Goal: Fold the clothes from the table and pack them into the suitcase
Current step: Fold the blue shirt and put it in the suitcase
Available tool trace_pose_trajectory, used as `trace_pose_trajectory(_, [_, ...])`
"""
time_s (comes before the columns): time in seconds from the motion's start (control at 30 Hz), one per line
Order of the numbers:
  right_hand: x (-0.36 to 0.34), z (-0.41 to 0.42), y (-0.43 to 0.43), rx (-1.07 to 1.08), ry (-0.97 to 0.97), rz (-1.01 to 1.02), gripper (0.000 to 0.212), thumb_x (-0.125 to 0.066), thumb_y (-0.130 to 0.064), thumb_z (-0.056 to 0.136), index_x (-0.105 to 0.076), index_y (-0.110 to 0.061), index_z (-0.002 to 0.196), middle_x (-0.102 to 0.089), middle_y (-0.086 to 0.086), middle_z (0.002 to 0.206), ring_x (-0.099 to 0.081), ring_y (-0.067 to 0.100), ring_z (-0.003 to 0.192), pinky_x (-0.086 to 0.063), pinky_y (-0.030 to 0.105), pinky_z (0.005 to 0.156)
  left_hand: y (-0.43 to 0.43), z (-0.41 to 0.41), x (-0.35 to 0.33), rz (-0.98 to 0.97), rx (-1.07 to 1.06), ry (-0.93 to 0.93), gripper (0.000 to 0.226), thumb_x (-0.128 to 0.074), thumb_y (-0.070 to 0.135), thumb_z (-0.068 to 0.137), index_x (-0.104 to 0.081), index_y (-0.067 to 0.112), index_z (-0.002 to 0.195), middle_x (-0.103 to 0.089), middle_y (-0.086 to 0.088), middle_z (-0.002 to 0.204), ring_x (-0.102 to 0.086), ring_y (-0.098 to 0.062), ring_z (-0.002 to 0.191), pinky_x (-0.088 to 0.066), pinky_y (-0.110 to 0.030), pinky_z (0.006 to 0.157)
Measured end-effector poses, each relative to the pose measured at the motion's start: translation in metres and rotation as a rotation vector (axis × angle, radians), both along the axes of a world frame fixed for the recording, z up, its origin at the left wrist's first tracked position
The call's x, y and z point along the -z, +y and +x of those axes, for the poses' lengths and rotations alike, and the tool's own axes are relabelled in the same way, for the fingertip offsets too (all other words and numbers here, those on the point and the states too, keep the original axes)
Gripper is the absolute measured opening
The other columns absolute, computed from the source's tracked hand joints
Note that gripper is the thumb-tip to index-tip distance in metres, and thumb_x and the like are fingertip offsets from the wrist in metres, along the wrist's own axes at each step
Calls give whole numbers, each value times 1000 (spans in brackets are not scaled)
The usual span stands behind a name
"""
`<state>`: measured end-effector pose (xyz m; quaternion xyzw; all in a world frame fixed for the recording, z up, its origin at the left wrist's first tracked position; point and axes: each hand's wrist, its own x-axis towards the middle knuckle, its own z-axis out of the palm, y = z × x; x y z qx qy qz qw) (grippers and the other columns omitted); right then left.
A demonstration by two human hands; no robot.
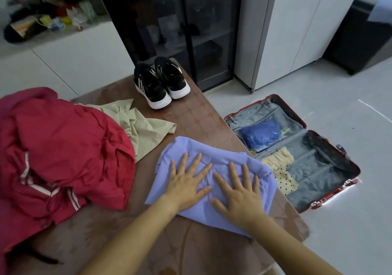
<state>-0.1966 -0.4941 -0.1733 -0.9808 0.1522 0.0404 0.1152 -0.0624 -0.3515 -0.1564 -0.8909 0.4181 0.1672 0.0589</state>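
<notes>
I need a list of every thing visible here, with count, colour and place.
lilac garment: 1, lilac, table's near right, under both hands
red garment: 1, red with white stripes, table's left
beige garment: 1, beige, table's middle, beside the red one
sneakers: 2, black with white soles, table's far end
table: 1, brown, under these
suitcase: 1, red, grey lining, open on floor right of table
blue bundle: 1, blue, suitcase's far half
fringed cloth: 1, cream, suitcase's near half
dotted cloth: 1, cream, beside the fringed cloth
glass cabinet: 1, dark, beyond the table
left hand: 1, flat on the lilac garment
right hand: 1, flat on the lilac garment
</notes>
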Motion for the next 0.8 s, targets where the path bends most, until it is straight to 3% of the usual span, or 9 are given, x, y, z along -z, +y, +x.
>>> trace_pose_trajectory(0.13, [11, 0, -3, 0, 84, -28, 70, -22, -77, 85, -35, -39, 142, -33, 7, 152, -21, 40, 138, -15, 63, 103, 0, 3, 5, -20, 33, 6, 76, 11, 75, 71, 16, 49, 142, 33, 14, 148, 27, -23, 140, 4, -61, 113])
trace_pose_trajectory(0.2, [11, 0, -4, -6, 99, -25, 69, -23, -77, 85, -37, -39, 141, -35, 7, 151, -23, 40, 138, -14, 62, 103, 5, 8, 0, -104, 3, -6, 70, 5, 71, 82, -1, 45, 147, 7, 9, 158, 0, -25, 147, -15, -60, 113])
trace_pose_trajectory(0.27, [7, 0, -5, -6, 97, -20, 68, -21, -76, 86, -37, -40, 141, -35, 7, 151, -27, 42, 138, -13, 61, 103, 14, 11, -6, -240, -138, -13, 64, -5, 64, 94, -24, 35, 148, -26, -2, 156, -26, -28, 142, -33, -56, 108])
trace_pose_trajectory(0.4, [-8, -6, -10, 20, 26, 22, 67, -19, -73, 88, -36, -39, 143, -31, 8, 153, -27, 40, 139, -4, 55, 110, 33, 16, -4, -352, -484, 23, 69, -29, 59, 92, -7, 32, 152, -6, -7, 160, -14, -32, 144, -23, -46, 113])
trace_pose_trajectory(0.5, [-8, -12, -7, -2, 41, 23, 67, -18, -72, 88, -37, -38, 142, -34, 8, 152, -31, 38, 138, -11, 55, 108, 36, 18, -4, -385, -599, 54, 88, -53, 50, 90, -3, 12, 152, -18, -11, 157, -26, -34, 138, -26, -41, 110])
trace_pose_trajectory(0.63, [1, -16, -2, 5, 132, 49, 67, -17, -73, 88, -39, -38, 140, -37, 8, 150, -39, 39, 134, -18, 56, 104, 31, 21, -10, -460, -655, 96, 100, -68, 43, 83, -5, 6, 151, -26, -10, 154, -35, -30, 136, -31, -36, 106])
trace_pose_trajectory(0.7, [1, -14, -3, 9, 155, 48, 68, -16, -73, 87, -39, -38, 141, -38, 8, 149, -39, 38, 134, -21, 57, 107, 27, 27, -11, -497, -749, 168, 99, -76, 36, 77, -15, 4, 148, -33, -10, 151, -38, -28, 135, -33, -34, 104])
trace_pose_trajectory(0.8, [1, -13, -5, -5, 165, 38, 68, -18, -73, 87, -38, -37, 141, -42, 7, 147, -43, 38, 131, -20, 56, 105, 23, 31, -16, -565, -818, 253, 71, -80, 28, 73, -43, 4, 129, -52, -12, 131, -50, -30, 123, -41, -35, 96])
